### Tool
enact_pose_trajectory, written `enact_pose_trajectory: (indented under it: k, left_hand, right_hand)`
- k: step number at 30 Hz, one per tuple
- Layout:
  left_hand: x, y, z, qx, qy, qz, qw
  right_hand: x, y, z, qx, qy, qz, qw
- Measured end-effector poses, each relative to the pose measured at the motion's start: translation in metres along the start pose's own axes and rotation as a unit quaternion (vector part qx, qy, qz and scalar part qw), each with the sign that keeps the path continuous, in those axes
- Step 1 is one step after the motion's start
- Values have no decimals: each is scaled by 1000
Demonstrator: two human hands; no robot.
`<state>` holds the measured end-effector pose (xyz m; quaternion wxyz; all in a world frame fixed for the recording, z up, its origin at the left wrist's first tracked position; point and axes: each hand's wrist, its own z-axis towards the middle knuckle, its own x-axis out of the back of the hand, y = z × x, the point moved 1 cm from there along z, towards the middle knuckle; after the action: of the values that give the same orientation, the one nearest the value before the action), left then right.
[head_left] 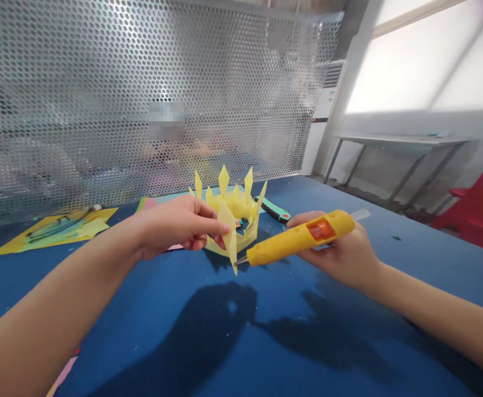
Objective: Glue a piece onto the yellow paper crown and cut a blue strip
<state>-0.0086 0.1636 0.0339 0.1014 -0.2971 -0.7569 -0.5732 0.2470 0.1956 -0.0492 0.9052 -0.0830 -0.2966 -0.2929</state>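
My left hand [189,223] pinches a pointed yellow paper piece [230,237] between thumb and fingers, its lower tip hanging down. In my right hand [344,256] is a yellow glue gun [295,241] with an orange trigger and a clear glue stick at its back. The gun's metal nozzle meets, or nearly meets, the lower end of the paper piece. Just behind stands a yellow paper crown [247,238] with upright diamond-shaped points, partly hidden by my left hand and the piece.
A green and black utility knife [275,210] lies right of the crown on the blue table [390,242]. Yellow paper sheets [14,240] with dark thin strands rest at left. A perforated metal screen [101,99] rises behind, a person beyond it. A red chair [481,207] stands at right.
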Motion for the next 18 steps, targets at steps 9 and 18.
enact_pose_trajectory:
  k: [9, 18]
  left_hand:
    - [-2, 1, 0, 0, 4, -4, 1000]
    - [-1, 0, 0, -3, 5, -1, 1000]
  right_hand:
    - [-2, 2, 0, 16, 7, 10, 1000]
    - [0, 0, 1, 24, 8, 8, 1000]
